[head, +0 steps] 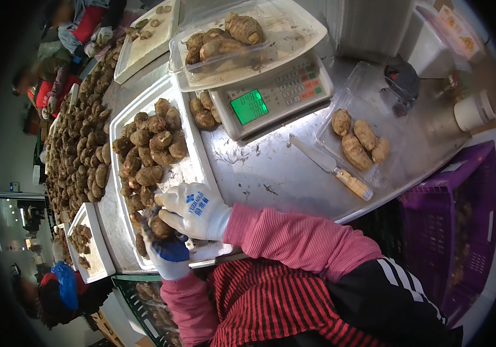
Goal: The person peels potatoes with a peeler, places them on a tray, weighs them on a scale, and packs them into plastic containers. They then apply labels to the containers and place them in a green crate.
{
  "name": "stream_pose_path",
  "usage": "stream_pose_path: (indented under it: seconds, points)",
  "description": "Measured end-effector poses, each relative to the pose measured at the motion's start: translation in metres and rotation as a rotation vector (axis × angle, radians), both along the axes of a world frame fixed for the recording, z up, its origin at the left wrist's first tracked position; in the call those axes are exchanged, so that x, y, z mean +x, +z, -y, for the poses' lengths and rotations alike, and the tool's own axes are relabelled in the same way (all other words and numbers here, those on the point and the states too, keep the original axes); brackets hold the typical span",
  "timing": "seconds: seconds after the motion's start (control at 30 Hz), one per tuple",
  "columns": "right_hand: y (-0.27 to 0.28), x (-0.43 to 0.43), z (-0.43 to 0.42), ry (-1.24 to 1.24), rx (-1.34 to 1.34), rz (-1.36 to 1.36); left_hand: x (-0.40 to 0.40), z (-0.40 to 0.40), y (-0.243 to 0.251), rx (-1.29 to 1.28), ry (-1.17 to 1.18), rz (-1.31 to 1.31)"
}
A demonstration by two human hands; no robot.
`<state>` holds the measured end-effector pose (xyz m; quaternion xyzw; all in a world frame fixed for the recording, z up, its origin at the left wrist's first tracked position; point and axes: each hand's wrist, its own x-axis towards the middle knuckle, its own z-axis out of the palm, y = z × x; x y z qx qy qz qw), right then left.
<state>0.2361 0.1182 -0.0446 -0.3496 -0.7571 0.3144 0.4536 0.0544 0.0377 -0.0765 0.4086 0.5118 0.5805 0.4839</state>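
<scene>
Both my hands wear white gloves with blue parts. My right hand (pixel 196 210) reaches over the near end of a white foam tray (pixel 206 165), its fingers on a brown taro corm (pixel 161 227). Below it, my left hand (pixel 165 253) touches the same corm from the other side, palm partly in view. Several more taro corms (pixel 149 175) fill the tray. Beyond it, a digital scale (pixel 274 95) with a lit green display carries a clear plastic box of larger corms (pixel 245 28). A knife with a wooden handle (pixel 352 182) lies on the metal table beside a clear box with several corms (pixel 356 152).
A large heap of corms (pixel 79 152) lies along the table's far left. Further foam trays (pixel 144 47) stand nearby. Co-workers (pixel 53 91) are at the left. A purple crate (pixel 430 225) stands low at the right, a green crate (pixel 144 303) below the table edge.
</scene>
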Motion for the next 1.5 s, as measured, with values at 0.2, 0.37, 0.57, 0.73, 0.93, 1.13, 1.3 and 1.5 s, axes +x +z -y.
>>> stream_pose_path:
  seconds: [0.2,0.37,0.57,0.73,0.93,1.13,1.3,1.5]
  points:
    - [0.003,0.002,-0.002,0.055,-0.117,0.034,0.012,-0.059,0.076,0.078,0.048,0.028]
    - [0.001,0.004,-0.006,0.199,-0.153,0.135,0.077,-0.159,0.167,0.325,-0.314,-0.342]
    - [-0.002,0.004,-0.005,0.267,-0.225,0.234,0.158,-0.281,0.191,0.846,0.070,-1.002]
    - [-0.003,0.004,-0.006,0.272,-0.212,0.210,0.157,-0.302,0.161,0.135,-0.364,-1.243]
    - [-0.002,0.005,-0.005,0.281,-0.134,0.219,0.093,-0.286,0.189,0.654,-0.140,-0.948]
    - [-0.006,0.006,-0.004,0.081,0.108,-0.170,0.055,-0.214,0.165,0.300,-0.349,-0.529]
    - [-0.006,0.006,-0.004,0.047,0.114,-0.031,0.022,-0.159,0.148,0.101,-0.233,-0.524]
    - [0.001,0.006,-0.007,0.216,-0.054,-0.056,-0.036,-0.117,0.140,0.017,-0.251,-0.431]
